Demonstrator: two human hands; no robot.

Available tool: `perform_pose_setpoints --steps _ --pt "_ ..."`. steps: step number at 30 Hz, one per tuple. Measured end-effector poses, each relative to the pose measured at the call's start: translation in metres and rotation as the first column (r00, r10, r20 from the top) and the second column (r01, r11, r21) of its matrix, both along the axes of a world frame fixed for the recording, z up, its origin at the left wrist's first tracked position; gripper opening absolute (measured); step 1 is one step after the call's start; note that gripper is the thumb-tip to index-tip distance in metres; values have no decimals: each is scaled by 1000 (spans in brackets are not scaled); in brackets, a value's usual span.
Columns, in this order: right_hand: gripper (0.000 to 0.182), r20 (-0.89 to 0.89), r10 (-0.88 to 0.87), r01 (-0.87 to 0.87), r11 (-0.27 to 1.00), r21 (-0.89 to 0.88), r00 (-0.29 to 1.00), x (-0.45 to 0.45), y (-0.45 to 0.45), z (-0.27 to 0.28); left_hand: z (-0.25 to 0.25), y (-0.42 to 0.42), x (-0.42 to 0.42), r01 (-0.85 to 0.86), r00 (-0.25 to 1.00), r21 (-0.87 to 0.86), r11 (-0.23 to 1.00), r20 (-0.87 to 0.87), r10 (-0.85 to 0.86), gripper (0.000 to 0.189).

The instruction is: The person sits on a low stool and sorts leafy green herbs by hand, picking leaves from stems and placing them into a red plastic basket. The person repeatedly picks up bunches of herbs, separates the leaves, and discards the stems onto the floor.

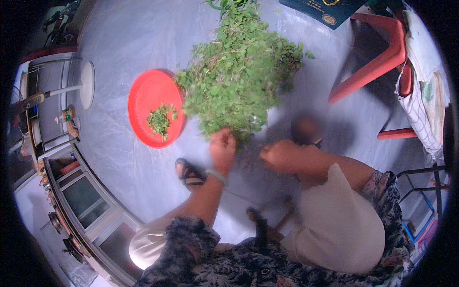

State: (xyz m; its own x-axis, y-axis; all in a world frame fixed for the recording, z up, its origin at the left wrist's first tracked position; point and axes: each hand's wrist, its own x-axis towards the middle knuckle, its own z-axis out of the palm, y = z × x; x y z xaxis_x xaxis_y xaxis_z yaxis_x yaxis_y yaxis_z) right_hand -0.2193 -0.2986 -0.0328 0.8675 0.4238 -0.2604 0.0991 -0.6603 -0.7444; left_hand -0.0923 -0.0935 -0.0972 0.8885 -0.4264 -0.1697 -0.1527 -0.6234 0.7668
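A large heap of leafy green shoots with pale stems [236, 71] lies spread on the grey floor before me. My left hand [223, 147], with a pale bangle at the wrist, is at the heap's near edge, its fingers bent against the greens; whether they grip a stem cannot be made out. To the right of it, my right hand [276, 156] is held with curled fingers just off the near edge, blurred, and its fingertips are unclear. A round red plastic basket [138, 107] stands left of the heap, with a small pile of picked leaves [159, 121] in it.
A red plastic stool [373, 71] with cloth and sacks [426, 71] stands at the right. A dark green paper bag [326, 14] is at the top. On the left are a round white stand base [88, 85], a bottle [66, 114] and a glass-fronted cabinet [86, 201]. My sandalled foot [190, 172] is below the basket.
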Motion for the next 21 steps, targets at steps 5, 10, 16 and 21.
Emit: perform_pose_setpoints --steps 5,10,16,21 --pt "20 -16 -10 10 1000 16 1000 -1 -2 0 1 -29 12 5 998 47 999 57 -8 20" --pt "18 -48 -38 40 997 59 998 3 0 0 -16 -22 30 89 996 77 993 19 -91 15" --pt "12 -77 -379 382 863 331 922 7 -8 -18 56 -32 44 -258 752 -181 949 -654 80 9" --pt "12 -138 -599 582 656 480 789 31 -12 -3 88 -34 47 -153 683 -215 965 -729 -54 12"
